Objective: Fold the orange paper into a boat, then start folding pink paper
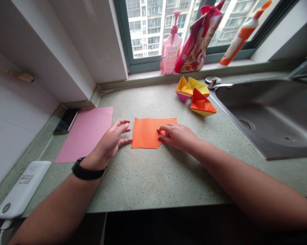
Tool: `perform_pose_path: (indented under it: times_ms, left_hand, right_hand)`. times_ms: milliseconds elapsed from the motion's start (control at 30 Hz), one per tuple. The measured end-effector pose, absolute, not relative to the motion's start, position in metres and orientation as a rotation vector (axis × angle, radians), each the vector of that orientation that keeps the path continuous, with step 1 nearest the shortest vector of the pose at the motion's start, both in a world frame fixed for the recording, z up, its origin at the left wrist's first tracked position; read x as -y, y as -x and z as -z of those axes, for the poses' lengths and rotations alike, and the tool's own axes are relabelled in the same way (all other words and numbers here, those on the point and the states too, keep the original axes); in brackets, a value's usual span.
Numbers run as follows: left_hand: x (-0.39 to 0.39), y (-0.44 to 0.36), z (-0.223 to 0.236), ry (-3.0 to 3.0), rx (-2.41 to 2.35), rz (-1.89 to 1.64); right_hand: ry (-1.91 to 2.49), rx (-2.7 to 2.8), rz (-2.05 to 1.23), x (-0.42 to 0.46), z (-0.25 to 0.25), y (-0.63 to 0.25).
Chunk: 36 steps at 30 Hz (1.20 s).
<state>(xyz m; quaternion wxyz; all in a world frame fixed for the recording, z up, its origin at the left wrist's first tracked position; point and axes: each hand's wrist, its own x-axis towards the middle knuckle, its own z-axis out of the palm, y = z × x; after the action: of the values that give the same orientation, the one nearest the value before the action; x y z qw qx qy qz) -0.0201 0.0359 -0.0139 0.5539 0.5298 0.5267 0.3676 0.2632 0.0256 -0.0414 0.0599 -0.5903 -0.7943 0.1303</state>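
A sheet of orange paper (pixel 145 134) lies flat on the counter in front of me, its near right corner cut off at a slant as if folded in. My right hand (pixel 177 136) is over the paper's right side, with curled fingertips and thumb pressed on it; the part beneath the hand is hidden. My left hand (pixel 115 139) hovers at the paper's left edge, fingers apart and nothing in them. Its lowest finger reaches the edge; whether it touches, I cannot tell. A black band (pixel 88 170) is round the left wrist.
Pink paper (pixel 88 132) and a black phone (pixel 66 121) lie left; nearer is a white power bank (pixel 23 189) with a cable. Several folded paper boats (pixel 203 103) stand beside the sink (pixel 273 102). A pump bottle (pixel 170 51), a red bag (pixel 199 41) and an orange-white bottle (pixel 238 42) line the windowsill.
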Motion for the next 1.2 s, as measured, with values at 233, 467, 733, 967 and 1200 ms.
perform_pose_path:
  times_ms: [233,467,733,967,1200]
  left_hand:
    - [-0.042,0.026,0.018,-1.201,-1.169,-0.862]
    - [-0.039,0.019,0.014,-1.29,-1.101,-0.957]
    - [-0.04,0.022,0.024,-1.594,-0.899,-0.998]
    - [-0.031,0.026,0.017,-2.212,-0.617,-0.848]
    - [-0.039,0.027,0.034,-2.74,-0.685,-0.76]
  right_hand:
    - [1.794,2.4,-0.39,-0.025,0.042,-0.263]
    - [1.791,2.409,-0.387,-0.026,0.043,-0.264]
    - [1.814,2.435,-0.369,-0.02,0.034,-0.258]
    - [1.854,2.421,-0.366,-0.017,0.033,-0.252]
    - [1.879,2.459,-0.367,-0.018,0.029,-0.252]
